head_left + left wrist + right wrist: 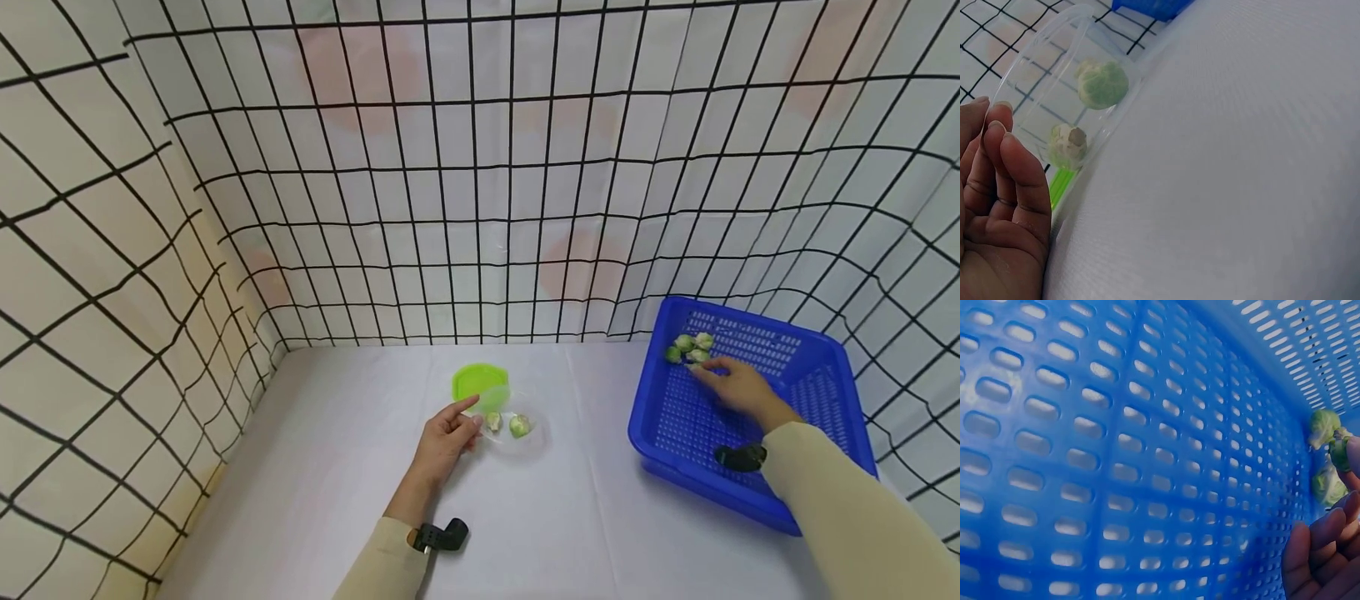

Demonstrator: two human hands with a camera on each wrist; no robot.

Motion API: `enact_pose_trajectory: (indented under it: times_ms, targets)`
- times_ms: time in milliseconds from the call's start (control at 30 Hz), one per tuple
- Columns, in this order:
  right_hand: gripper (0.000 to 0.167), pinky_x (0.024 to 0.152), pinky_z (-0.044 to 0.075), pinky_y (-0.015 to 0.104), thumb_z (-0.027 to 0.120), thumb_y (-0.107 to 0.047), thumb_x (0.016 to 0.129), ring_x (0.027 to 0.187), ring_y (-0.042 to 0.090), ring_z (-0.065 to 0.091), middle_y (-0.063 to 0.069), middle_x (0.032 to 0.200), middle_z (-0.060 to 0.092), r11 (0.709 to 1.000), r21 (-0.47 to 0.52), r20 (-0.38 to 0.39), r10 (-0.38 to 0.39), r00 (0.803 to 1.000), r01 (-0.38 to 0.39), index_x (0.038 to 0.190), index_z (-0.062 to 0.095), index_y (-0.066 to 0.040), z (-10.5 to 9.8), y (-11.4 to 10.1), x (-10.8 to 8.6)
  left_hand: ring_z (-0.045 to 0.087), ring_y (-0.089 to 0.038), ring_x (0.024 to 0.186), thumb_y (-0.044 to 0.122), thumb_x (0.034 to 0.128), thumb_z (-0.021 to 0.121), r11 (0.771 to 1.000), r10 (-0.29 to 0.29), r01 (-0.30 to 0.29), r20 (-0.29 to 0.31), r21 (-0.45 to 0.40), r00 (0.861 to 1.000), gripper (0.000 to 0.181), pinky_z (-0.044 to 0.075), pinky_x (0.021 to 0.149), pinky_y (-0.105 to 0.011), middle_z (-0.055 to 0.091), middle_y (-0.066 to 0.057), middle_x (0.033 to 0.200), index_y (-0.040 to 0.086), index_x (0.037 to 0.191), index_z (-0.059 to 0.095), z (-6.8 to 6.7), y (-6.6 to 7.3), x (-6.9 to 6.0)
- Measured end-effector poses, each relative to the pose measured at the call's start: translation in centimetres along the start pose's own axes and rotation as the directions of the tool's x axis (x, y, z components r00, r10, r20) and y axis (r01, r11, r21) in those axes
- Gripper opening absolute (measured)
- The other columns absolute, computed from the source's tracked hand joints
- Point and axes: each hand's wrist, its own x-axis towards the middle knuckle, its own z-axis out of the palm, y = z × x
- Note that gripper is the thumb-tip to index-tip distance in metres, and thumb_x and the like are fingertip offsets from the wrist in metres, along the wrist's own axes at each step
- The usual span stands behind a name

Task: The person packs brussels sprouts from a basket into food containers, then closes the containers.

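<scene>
My left hand [442, 437] pinches the rim of a clear plastic tub [1063, 59] between thumb and fingers. Inside the tub lie two Brussels sprouts, a rounder one [520, 426] and a smaller one [492, 422] whose pale cut end shows in the left wrist view. My right hand [738, 392] reaches into a blue basket [645, 392] on the right. A Brussels sprout [1339, 452] sits between its thumb and finger, partly hidden at the edge of the right wrist view. Several more Brussels sprouts [684, 342] are grouped by the fingertips in the basket's far left corner.
A lime-green lid-like piece [468, 379] lies just behind the tub, partly seen through its wall. White cloth [337, 450] covers the table. Black wire mesh [471, 221] stands at the back and both sides, close behind the basket.
</scene>
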Motion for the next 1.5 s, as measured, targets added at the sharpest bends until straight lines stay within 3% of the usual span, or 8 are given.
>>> enact_pose_trajectory:
  times_ms: [200, 333, 467, 733, 933, 1133, 1500]
  targets:
    - [0.074, 0.069, 0.052, 0.037, 0.042, -0.054, 0.107, 0.087, 0.029, 0.065, 0.035, 0.122, 0.056, 0.999, -0.027, -0.026, -0.040, 0.999, 0.039, 0.147, 0.041, 0.007, -0.4, -1.5, -0.6, 0.056, -0.009, 0.065, 0.014, 0.0995, 0.067, 1.000, 0.004, -0.004, 0.003, -0.006, 1.000, 0.042, 0.047, 0.064, -0.022, 0.065, 0.006, 0.078, 0.011, 0.141, 0.061, -0.1, -0.1, 0.1]
    - [0.071, 0.063, 0.047, 0.034, 0.042, -0.055, 0.106, 0.081, 0.025, 0.060, 0.026, 0.110, 0.058, 0.998, -0.029, -0.073, -0.058, 0.996, 0.056, 0.146, 0.044, 0.005, -0.4, -2.3, -0.9, 0.056, -0.009, 0.065, 0.014, 0.0994, 0.068, 1.000, 0.009, -0.009, -0.004, -0.001, 1.000, 0.042, 0.047, 0.064, -0.022, 0.064, 0.006, 0.077, 0.012, 0.141, 0.062, 0.0, 0.0, 0.2]
    - [0.072, 0.062, 0.045, 0.033, 0.043, -0.057, 0.105, 0.083, 0.026, 0.058, 0.023, 0.109, 0.056, 0.998, -0.028, -0.106, -0.066, 0.992, 0.063, 0.147, 0.045, 0.002, -0.5, -3.0, -1.1, 0.056, -0.009, 0.065, 0.015, 0.0991, 0.068, 1.000, -0.003, 0.003, -0.012, 0.003, 1.000, 0.043, 0.047, 0.063, -0.022, 0.064, 0.006, 0.077, 0.011, 0.141, 0.062, 0.1, 0.1, 0.1]
    - [0.071, 0.060, 0.047, 0.033, 0.044, -0.057, 0.105, 0.085, 0.032, 0.064, 0.021, 0.104, 0.061, 0.995, 0.022, -0.143, -0.094, 0.985, 0.098, 0.150, 0.043, -0.001, -0.7, -4.6, -1.9, 0.056, -0.011, 0.065, 0.008, 0.0993, 0.066, 0.999, -0.039, 0.039, -0.003, -0.029, 0.999, 0.045, 0.047, 0.063, -0.023, 0.064, 0.004, 0.077, 0.006, 0.144, 0.057, 0.0, 0.0, 0.1]
    - [0.067, 0.061, 0.047, 0.032, 0.046, -0.054, 0.105, 0.080, 0.022, 0.062, 0.016, 0.103, 0.060, 0.991, 0.034, -0.166, -0.125, 0.978, 0.132, 0.149, 0.046, -0.003, -0.9, -5.7, -2.3, 0.056, -0.011, 0.065, 0.013, 0.0988, 0.068, 1.000, -0.031, 0.031, -0.015, 0.008, 0.999, 0.044, 0.046, 0.063, -0.022, 0.063, 0.005, 0.076, 0.010, 0.142, 0.060, 0.0, 0.2, 0.0]
    - [0.066, 0.068, 0.053, 0.027, 0.046, -0.052, 0.106, 0.083, 0.011, 0.060, 0.022, 0.115, 0.061, 0.984, 0.056, -0.160, -0.157, 0.974, 0.168, 0.149, 0.045, -0.002, -1.1, -7.0, -2.5, 0.056, -0.011, 0.066, 0.014, 0.0986, 0.069, 1.000, -0.020, 0.020, -0.015, -0.003, 1.000, 0.045, 0.047, 0.062, -0.022, 0.064, 0.005, 0.077, 0.010, 0.143, 0.060, 0.0, 0.3, 0.0]
    - [0.063, 0.069, 0.054, 0.028, 0.048, -0.054, 0.105, 0.086, 0.019, 0.064, 0.013, 0.105, 0.060, 0.978, 0.079, -0.166, -0.180, 0.970, 0.195, 0.147, 0.048, -0.006, -1.1, -9.2, -3.0, 0.055, -0.009, 0.065, 0.012, 0.0983, 0.068, 1.000, -0.009, 0.009, -0.005, -0.010, 1.000, 0.044, 0.047, 0.063, -0.022, 0.064, 0.007, 0.076, 0.009, 0.141, 0.060, 0.1, 0.2, -0.1]
